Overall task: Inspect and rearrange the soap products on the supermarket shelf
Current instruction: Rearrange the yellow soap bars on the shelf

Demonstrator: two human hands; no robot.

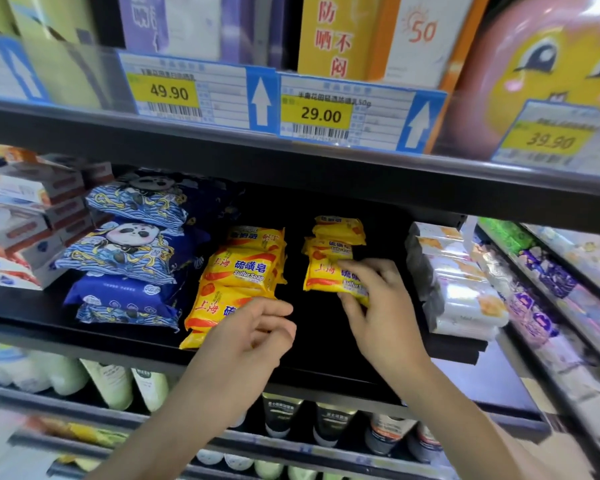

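Yellow sulfur soap packets lie in two stacks on the black middle shelf [326, 344]. My right hand [378, 306] pinches the near packet of the right stack [326, 275], thumb under, fingers curled over its right end. My left hand [253, 337] hovers just in front of the left stack [243, 271], fingers loosely curled, holding nothing. Blue panda packets [132, 244] sit to the left, clear-wrapped white bars [454, 282] to the right. Risk, as I judge it: pulling the near packet may drag those piled behind it forward; the left stack, leaning toward the shelf edge, may slide off if bumped.
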